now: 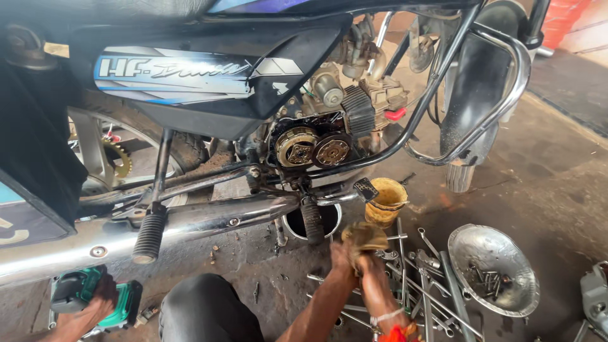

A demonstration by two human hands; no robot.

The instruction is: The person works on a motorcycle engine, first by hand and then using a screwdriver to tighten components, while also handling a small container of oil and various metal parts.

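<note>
Our right hand [354, 253] grips a rag [364, 235] above loose spanners [418, 285]; left hand [95, 304], at seven o'clock, clasps a drill [79, 292]. The rag could snag the footpeg [311, 218].

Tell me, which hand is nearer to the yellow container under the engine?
The right hand, holding a dirty rag, is just below the yellow container. The left hand grips a green power tool far away at the lower left.
</note>
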